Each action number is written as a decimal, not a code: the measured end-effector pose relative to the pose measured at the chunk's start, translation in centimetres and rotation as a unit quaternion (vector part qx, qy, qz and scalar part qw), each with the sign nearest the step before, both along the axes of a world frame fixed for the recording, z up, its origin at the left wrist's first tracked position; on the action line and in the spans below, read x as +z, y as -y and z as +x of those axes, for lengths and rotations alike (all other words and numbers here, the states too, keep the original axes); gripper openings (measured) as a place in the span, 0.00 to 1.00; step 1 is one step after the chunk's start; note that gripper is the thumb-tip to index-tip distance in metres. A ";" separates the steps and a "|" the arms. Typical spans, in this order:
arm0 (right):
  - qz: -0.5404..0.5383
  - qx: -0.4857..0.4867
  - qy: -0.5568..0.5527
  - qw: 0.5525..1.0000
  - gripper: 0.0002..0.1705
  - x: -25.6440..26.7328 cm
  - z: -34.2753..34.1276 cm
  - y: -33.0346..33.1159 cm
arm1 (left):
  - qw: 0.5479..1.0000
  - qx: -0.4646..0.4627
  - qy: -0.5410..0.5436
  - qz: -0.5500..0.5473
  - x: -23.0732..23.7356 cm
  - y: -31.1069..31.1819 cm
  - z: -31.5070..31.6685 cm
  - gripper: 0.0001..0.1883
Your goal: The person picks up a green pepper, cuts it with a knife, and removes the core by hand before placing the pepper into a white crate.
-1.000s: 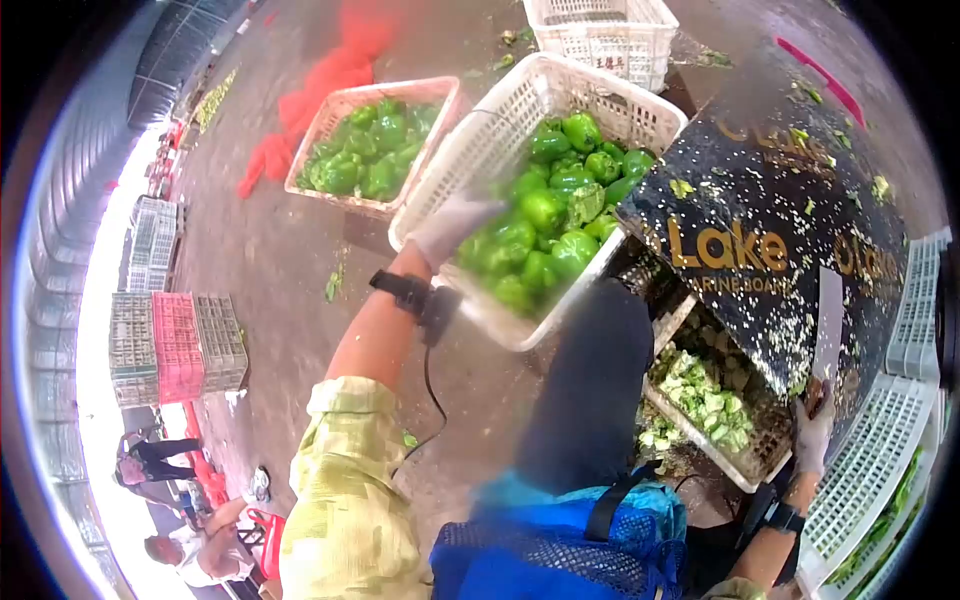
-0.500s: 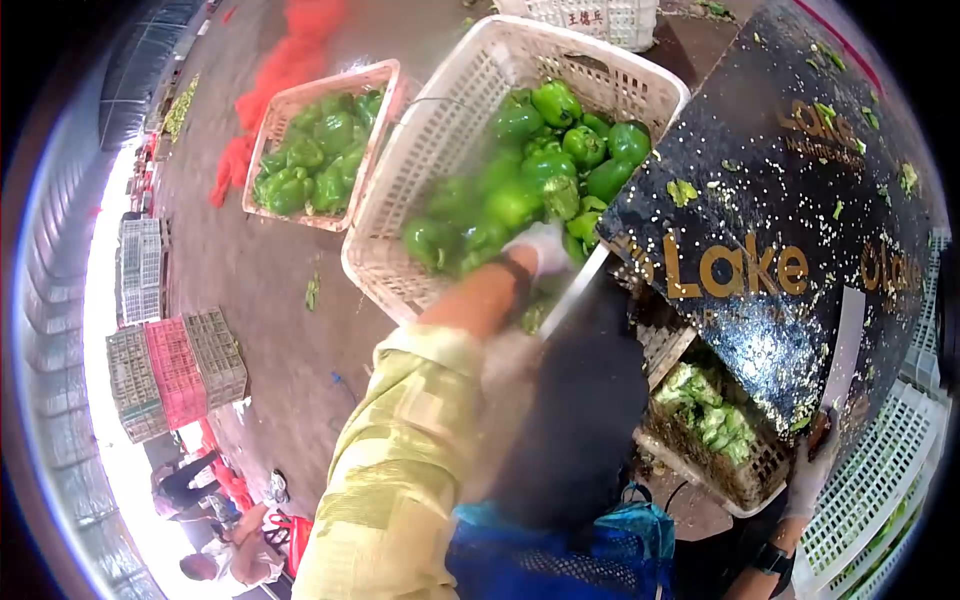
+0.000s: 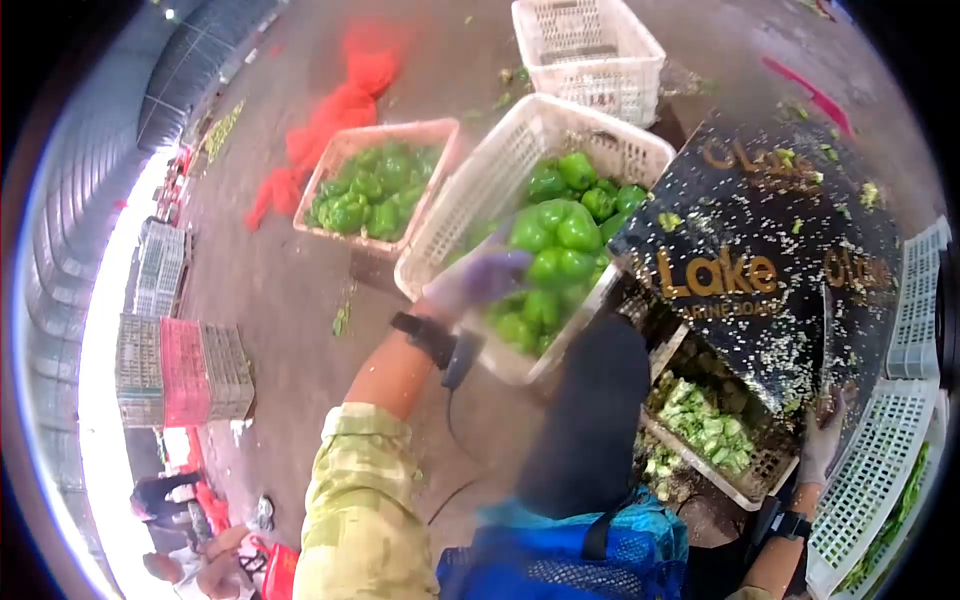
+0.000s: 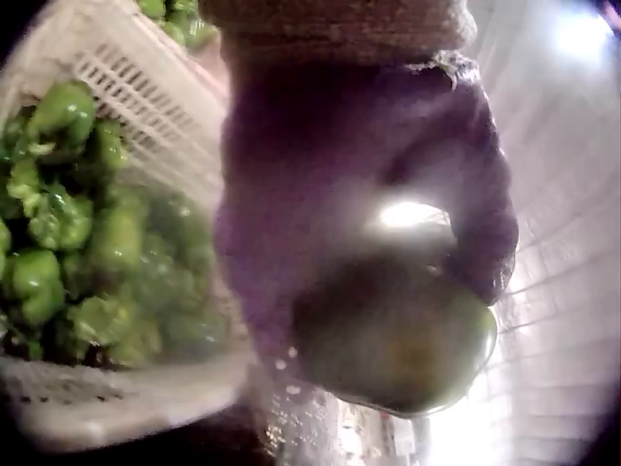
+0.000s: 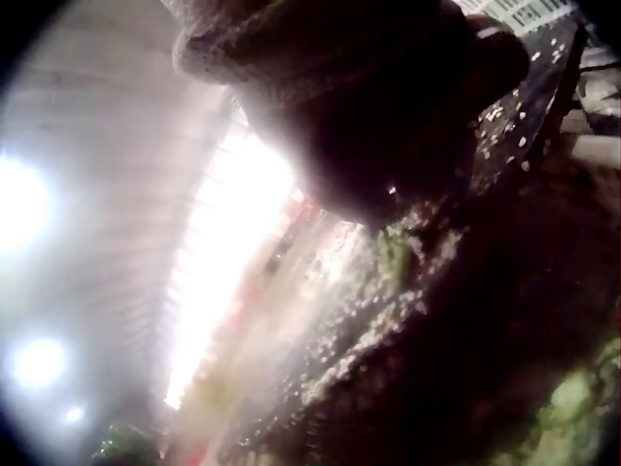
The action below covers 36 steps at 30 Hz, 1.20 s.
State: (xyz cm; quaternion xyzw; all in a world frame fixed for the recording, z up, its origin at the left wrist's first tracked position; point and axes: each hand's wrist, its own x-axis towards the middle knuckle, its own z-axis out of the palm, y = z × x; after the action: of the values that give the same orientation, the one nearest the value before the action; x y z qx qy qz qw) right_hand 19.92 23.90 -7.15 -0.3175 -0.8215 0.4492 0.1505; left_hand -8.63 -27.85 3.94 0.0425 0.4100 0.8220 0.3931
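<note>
My gloved left hand (image 3: pixel 472 282) grips a large green bell pepper (image 3: pixel 557 240) and holds it up over the big white crate (image 3: pixel 450 215). In the left wrist view the thumb and fingers curl about that pepper (image 4: pixel 398 340). More green bell peppers (image 3: pixel 600 200) fill the crate's right part. At the right, my gloved right hand (image 3: pixel 822 440) holds a knife (image 3: pixel 827 335) by its brown handle, the narrow blade pointing away over a black board (image 3: pixel 720 290) strewn with white seeds. The right hand (image 5: pixel 359 126) is dark in its wrist view.
A smaller pinkish crate (image 3: pixel 305 215) of peppers stands left of the big one, and a white crate (image 3: pixel 600 85) behind it. Below the board sits a crate of green trimmings (image 3: pixel 705 420). White crates (image 3: pixel 865 490) line the right side. A red net (image 3: pixel 335 120) lies on the floor.
My left hand reached down among the peppers, then rose and moved back left with one in its grasp. The right hand kept the knife, whose blade has turned from broadside to nearly edge-on.
</note>
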 end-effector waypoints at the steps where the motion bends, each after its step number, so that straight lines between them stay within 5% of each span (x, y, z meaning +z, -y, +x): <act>1: -0.009 -0.018 -0.043 0.999 0.37 -0.5 0.3 0.3 | 0.999 -0.020 -0.047 -0.004 2.2 -1.1 0.8 0.41; 4: -0.131 -0.011 -0.124 0.984 0.32 0.1 1.1 2.3 | 0.986 -0.066 -0.154 -0.002 6.5 -5.4 2.2 0.34; 7: -0.273 -0.072 -0.111 0.953 0.28 5.3 0.9 5.7 | 0.987 -0.126 -0.012 0.103 8.2 -10.7 3.4 0.28; 8: -0.336 -0.083 -0.143 0.927 0.26 5.6 1.1 6.3 | 0.988 -0.120 -0.005 0.095 8.5 -12.8 4.1 0.33; 11: -0.342 -0.067 -0.207 0.914 0.21 3.9 1.9 5.8 | 0.974 -0.086 0.105 0.181 6.7 -19.0 6.9 0.42; 15: -0.372 -0.079 -0.227 0.897 0.24 5.4 3.2 6.5 | 0.899 -0.125 0.220 0.358 4.0 -25.4 10.8 0.46; 18: -0.369 -0.097 -0.216 0.899 0.25 6.4 4.7 6.1 | 0.968 -0.018 0.153 0.199 4.1 -27.1 13.0 0.44; 19: -0.354 -0.102 -0.218 0.904 0.26 6.1 5.0 5.8 | 0.981 -0.055 0.114 0.144 2.5 -27.0 12.3 0.44; 20: -0.297 -0.110 -0.213 0.924 0.25 6.0 5.1 5.9 | 0.998 -0.045 -0.045 0.021 2.0 -27.4 11.9 0.46; 22: -0.315 -0.136 -0.193 0.919 0.24 8.1 4.8 6.8 | 0.919 -0.039 -0.348 -0.180 0.1 -28.6 11.4 0.50; 24: -0.307 -0.129 -0.184 0.925 0.24 9.0 4.3 7.7 | 0.751 -0.059 -0.565 -0.337 -1.1 -29.6 11.8 0.53; 25: -0.369 -0.121 -0.202 0.899 0.23 9.7 4.1 8.1 | 0.758 -0.052 -0.560 -0.329 -2.5 -30.2 11.8 0.54; 28: -0.325 -0.097 -0.152 0.929 0.24 10.8 4.0 9.2 | 0.776 -0.023 -0.540 -0.324 -6.8 -31.5 11.7 0.54; 31: -0.308 -0.050 -0.134 0.941 0.24 11.4 4.4 10.2 | 0.691 -0.014 -0.582 -0.429 -3.7 -30.9 12.2 0.53; 36: -0.260 0.007 -0.070 0.963 0.21 13.4 4.9 12.5 | 0.763 0.004 -0.512 -0.394 -4.7 -28.7 11.5 0.53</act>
State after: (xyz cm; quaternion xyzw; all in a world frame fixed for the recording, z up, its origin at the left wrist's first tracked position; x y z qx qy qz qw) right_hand 24.81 11.40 6.21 -0.3076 -0.6663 0.6692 0.1163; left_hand 2.87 0.83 -0.77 0.2972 0.8382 0.4453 0.1036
